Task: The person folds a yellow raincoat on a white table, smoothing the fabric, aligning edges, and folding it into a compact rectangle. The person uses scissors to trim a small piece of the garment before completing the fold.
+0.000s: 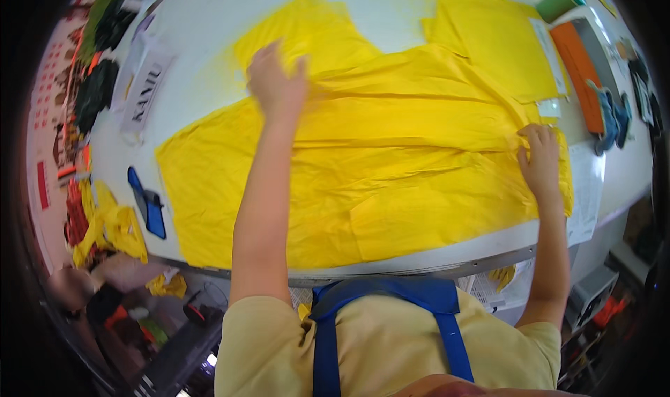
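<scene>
A large yellow garment (405,173) of thin, creased fabric lies spread across the white table (202,62). It has long folds and what looks like a patch pocket near its front edge. My left hand (278,83) is over its far left part, blurred by motion, thumb and fingers apart and nothing seen between them. At the garment's right end, my right hand (541,156) has its fingers bent onto the fabric, gripping it where folds run together. A yellow panel (488,41) extends toward the far right; whether it is part of the same garment, I cannot tell.
Left of the garment lie a blue and black object (148,203) and a white printed bag (145,86). A green cylinder (560,2), an orange flat piece (579,69) and blue items (608,118) sit at the right. Paper sheets (585,191) lie nearby. Another person (105,296) is at lower left.
</scene>
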`<state>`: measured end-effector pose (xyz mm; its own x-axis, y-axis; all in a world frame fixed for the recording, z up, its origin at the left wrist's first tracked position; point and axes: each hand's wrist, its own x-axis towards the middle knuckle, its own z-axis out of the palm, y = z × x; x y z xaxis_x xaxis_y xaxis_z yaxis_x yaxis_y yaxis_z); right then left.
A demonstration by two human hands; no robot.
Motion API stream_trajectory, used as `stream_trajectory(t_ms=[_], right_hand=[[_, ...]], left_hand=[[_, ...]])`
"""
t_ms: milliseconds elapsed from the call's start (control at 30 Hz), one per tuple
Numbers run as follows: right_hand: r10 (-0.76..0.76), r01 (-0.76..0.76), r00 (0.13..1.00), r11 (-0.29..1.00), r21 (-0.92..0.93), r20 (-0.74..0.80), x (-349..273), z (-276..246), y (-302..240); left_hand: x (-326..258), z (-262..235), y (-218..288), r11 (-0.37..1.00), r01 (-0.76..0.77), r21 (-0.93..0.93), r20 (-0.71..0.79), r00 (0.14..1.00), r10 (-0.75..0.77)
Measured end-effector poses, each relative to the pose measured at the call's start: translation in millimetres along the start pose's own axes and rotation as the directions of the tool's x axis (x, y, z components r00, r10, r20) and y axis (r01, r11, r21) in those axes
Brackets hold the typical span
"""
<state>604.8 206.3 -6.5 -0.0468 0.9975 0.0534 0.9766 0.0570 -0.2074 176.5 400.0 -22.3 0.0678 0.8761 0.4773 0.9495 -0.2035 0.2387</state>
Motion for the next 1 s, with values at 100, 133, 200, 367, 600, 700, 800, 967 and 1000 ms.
stream_trajectory(t_ms=[100,133,200,367,600,700,800,967,1000], right_hand=[[-0.036,0.027,0.999,0.825,0.565,0.004,2,31,-100],[-0.118,0.083,0.993,0.797,0.598,0.019,5,38,-141],[-0.228,0.123,0.973,0.658,0.743,0.042,27,48,-213],[-0.219,-0.046,0.972,0.159,0.986,0.081,68,64,-299],[-0.324,-0.417,0.888,-0.271,0.868,0.325,12,30,-290],[-0.336,-0.433,0.878,-0.255,0.864,0.341,-1,19,-282],[-0.297,-0.337,0.899,-0.002,0.942,0.321,-4,11,-276],[0.142,-0.064,0.99,0.586,0.808,-0.025,6,18,-283],[0.155,-0.016,0.986,0.441,0.897,-0.058,10,30,-283]], left_hand=[[-72,-20,-107,0.796,0.604,0.043,0.069,0.793,-0.606],[-89,-22,-123,0.678,0.732,-0.066,0.25,0.67,-0.699],[-106,-39,-126,0.464,0.766,-0.445,0.489,0.642,-0.591],[-134,-119,-40,0.883,0.049,-0.467,0.032,0.999,-0.039],[-179,-172,3,0.517,0.012,-0.856,0.129,0.973,0.191],[-163,-170,15,0.519,0.287,-0.805,0.328,0.944,-0.013],[-140,-181,21,0.563,0.505,-0.654,0.675,0.725,0.134],[-166,-174,56,0.72,0.071,-0.691,0.23,0.965,0.126],[-168,-176,72,0.698,0.005,-0.716,0.121,0.986,0.117]])
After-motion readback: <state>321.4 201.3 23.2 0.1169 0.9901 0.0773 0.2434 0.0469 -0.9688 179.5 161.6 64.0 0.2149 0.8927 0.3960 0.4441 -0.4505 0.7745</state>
